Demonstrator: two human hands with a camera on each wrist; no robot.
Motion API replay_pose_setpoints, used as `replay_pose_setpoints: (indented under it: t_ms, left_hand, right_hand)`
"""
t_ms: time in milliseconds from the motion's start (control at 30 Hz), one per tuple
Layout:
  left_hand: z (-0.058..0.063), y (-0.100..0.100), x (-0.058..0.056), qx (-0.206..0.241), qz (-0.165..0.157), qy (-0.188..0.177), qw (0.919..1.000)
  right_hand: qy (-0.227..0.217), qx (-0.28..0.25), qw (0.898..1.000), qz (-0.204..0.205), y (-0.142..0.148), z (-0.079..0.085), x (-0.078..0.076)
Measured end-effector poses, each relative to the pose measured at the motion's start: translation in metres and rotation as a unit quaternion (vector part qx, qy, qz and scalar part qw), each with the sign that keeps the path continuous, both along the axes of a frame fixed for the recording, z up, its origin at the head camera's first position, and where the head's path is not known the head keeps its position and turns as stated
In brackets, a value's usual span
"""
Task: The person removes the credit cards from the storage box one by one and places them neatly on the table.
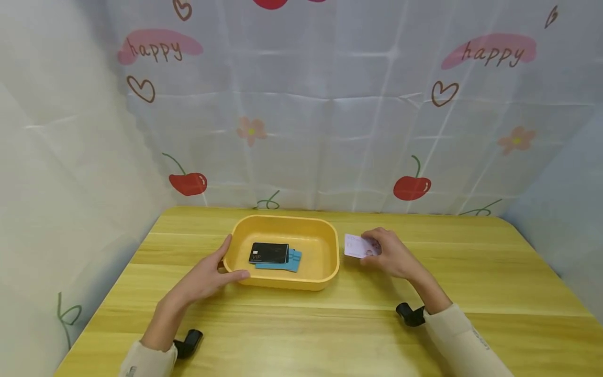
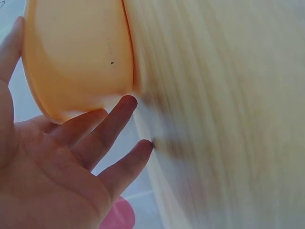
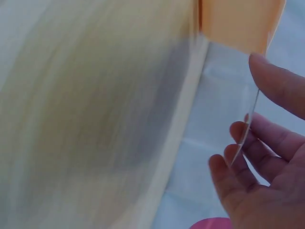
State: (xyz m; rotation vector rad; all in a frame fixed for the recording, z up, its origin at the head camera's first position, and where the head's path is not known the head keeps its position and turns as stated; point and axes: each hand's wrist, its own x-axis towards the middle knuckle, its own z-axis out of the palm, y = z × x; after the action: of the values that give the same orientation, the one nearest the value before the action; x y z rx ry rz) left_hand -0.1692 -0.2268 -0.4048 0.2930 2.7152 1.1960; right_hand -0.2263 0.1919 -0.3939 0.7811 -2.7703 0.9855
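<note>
My right hand [image 1: 393, 255] pinches a pale pink VIP card [image 1: 355, 246] between thumb and fingertips, just beyond the right end of a yellow plastic tray [image 1: 282, 284]. In the right wrist view the card [image 3: 247, 129] is seen nearly edge-on, thumb on one side and fingers on the other. My left hand [image 1: 207, 277] spans the tray's left end with thumb and fingers spread, the thumb at the near rim. The left wrist view shows those fingers [image 2: 109, 129] fairly straight against the tray's end. Inside the tray a black VIP card [image 1: 269, 253] overlaps blue cards [image 1: 293, 266].
A wood-grain table [image 1: 301, 330] carries the tray, its far edge close to a white printed curtain [image 1: 320, 131]. Curtain walls also rise at the left and right. Each wrist wears a small black camera mount [image 1: 411, 314].
</note>
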Motion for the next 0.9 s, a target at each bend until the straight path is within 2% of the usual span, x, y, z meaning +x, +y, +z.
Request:
replay_pose_setpoints:
  t_ms: [333, 533, 900]
  left_hand:
    - [-0.002, 0.0, 0.0, 0.008, -0.002, -0.001, 1.0]
    - [-0.002, 0.0, 0.0, 0.006, 0.0, -0.005, 1.0]
    - [0.001, 0.001, 0.0, 0.01, 0.003, -0.007, 0.9999]
  right_hand:
    - [-0.053, 0.034, 0.997, 0.031, 0.014, -0.015, -0.004]
    - [-0.07, 0.064, 0.995, 0.04, 0.017, -0.021, -0.007]
    - [-0.104, 0.093, 0.989, 0.04, 0.011, -0.022, -0.013]
